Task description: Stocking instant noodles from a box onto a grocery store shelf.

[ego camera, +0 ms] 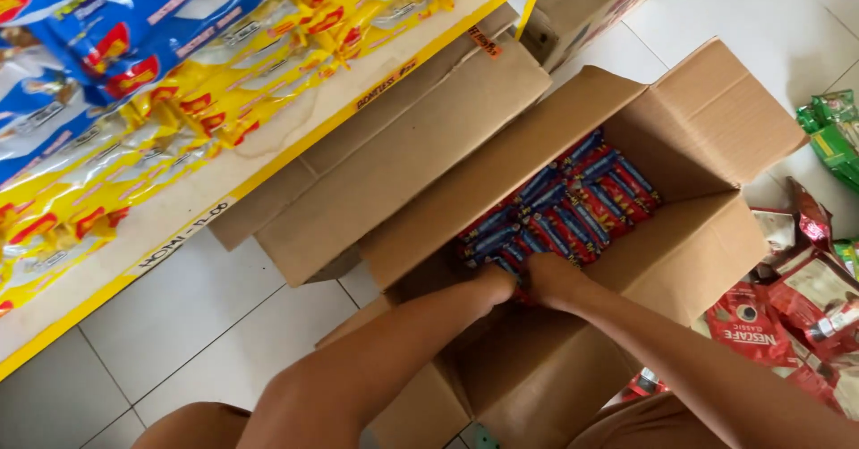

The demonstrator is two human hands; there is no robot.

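**Both hands down in the carton, sachets lie just ahead of the knuckles**

Open brown cardboard carton [689, 252] sits on the white tiled floor [179, 315], flaps out. Inside it: rows of small red-and-blue foil sachets [573, 207], packed tight, the band running diagonally from near-left toward far-right. Sachets' long axes look roughly across that band, too small to be sure.

Left hand [495, 285] and right hand [548, 279] are side by side, nearly touching, both dug in at the near end of the sachet rows. Fingers are buried among the packs, so cannot tell whether either hand is clamped on anything or just resting there. The rest of the sachets extend away from both hands, up and right. Right hand sits slightly nearer the bulk of them.

Around: yellow-edged shelf [295, 136] with yellow and blue snack bags [179, 100] at left; loose red coffee pouches [761, 324] on the floor at right.
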